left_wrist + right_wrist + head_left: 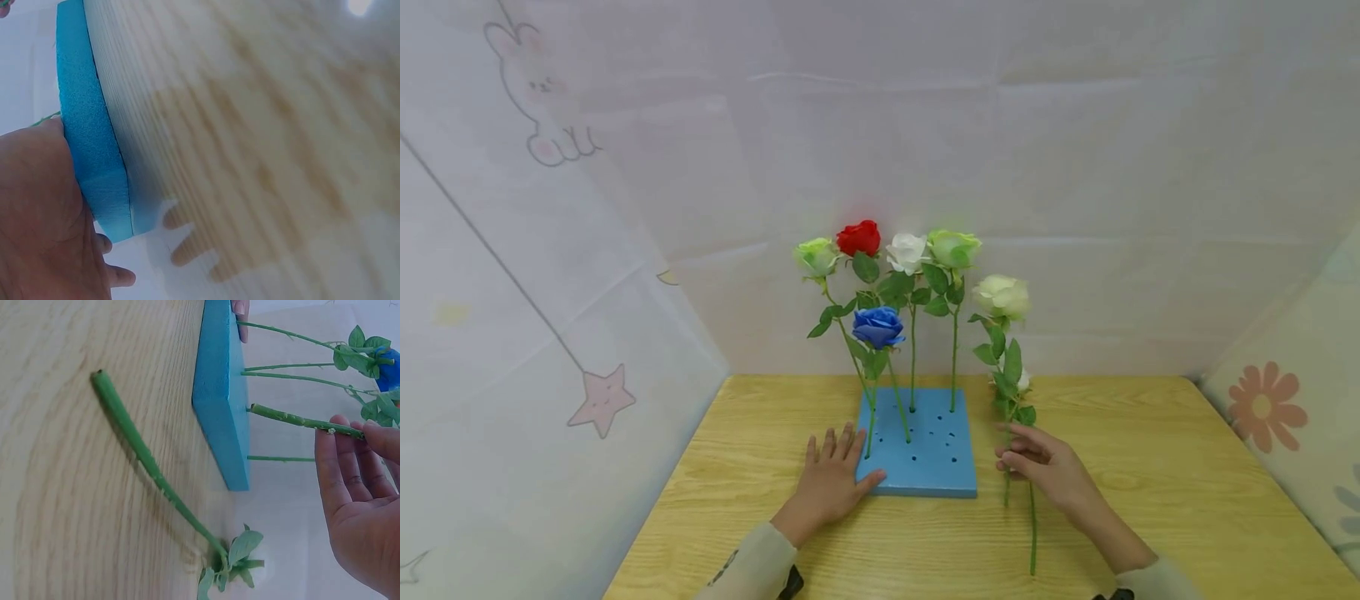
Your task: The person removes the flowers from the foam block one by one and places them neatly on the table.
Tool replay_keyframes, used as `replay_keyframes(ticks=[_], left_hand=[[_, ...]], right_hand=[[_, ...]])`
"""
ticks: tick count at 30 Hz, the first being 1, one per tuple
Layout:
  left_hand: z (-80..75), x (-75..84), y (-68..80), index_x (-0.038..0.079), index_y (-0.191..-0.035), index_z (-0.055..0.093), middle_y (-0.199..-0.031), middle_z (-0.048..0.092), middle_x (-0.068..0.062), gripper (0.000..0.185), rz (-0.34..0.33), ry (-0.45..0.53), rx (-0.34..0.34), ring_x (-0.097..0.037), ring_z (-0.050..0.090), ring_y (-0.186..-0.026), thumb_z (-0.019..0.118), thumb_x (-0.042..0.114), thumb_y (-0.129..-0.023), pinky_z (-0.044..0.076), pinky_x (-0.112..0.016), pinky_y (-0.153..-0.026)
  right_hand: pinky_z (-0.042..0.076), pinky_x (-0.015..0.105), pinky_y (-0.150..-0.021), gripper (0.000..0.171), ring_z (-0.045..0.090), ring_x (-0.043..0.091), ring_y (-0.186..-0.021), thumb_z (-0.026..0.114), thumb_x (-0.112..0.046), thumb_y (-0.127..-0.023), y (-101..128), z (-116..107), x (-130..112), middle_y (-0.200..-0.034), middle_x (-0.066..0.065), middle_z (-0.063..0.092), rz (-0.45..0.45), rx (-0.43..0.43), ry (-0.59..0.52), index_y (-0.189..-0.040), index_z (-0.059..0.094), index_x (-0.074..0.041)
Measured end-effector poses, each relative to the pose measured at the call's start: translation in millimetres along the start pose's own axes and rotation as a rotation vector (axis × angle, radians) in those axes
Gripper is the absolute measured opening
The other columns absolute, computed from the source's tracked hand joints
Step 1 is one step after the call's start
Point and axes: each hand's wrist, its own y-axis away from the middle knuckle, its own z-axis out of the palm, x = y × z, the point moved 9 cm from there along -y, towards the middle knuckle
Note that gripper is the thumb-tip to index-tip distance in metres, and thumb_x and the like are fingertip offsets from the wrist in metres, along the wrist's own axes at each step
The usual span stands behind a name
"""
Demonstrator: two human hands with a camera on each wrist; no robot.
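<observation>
My right hand (1052, 471) pinches the green stem (294, 419) of a cream-white rose (1002, 297) between thumb and fingers. The rose stands upright just right of a blue foam block (925, 479), and its cut stem end is clear of the table. My left hand (831, 483) rests with fingers spread at the block's left side, its thumb over the front left edge. Several roses stand in the block's holes: a blue rose (878, 327), a red rose (859, 238), a white rose (907, 252) and light green roses (953, 248) (817, 257).
Another rose lies on the wooden table (1150, 467) to the right, its stem (1033, 533) pointing toward me and its white bloom (1024, 379) partly hidden behind leaves. Small unfilled holes dot the block's top. A pale printed curtain (1112, 208) hangs behind the table.
</observation>
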Motion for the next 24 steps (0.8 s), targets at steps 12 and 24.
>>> replay_keyframes(ticks=[12,24], left_hand=[[-3.6,-5.6,2.8,0.017,-0.164,0.022,-0.169,0.018,-0.013,0.089,-0.008,0.004,-0.002,-0.046,0.018,-0.152,0.028,0.076,-0.097,0.008,-0.069,-0.119],[-6.9,-5.6,7.2,0.016,-0.164,0.022,-0.168,0.019,-0.013,0.088,-0.002,-0.013,-0.003,-0.047,0.018,-0.152,0.031,0.075,-0.099,0.008,-0.070,-0.118]], right_hand=[[0.060,0.039,-0.085,0.068,0.072,0.017,-0.102,0.069,-0.016,-0.098,12.9,-13.4,5.6,-0.120,0.022,0.063,0.038,-0.026,-0.021,-0.154,0.036,0.004],[0.060,0.040,-0.085,0.075,0.072,0.021,-0.101,0.071,-0.020,-0.097,18.9,-13.5,25.4,-0.121,0.022,0.063,0.119,-0.042,-0.023,-0.156,0.032,0.005]])
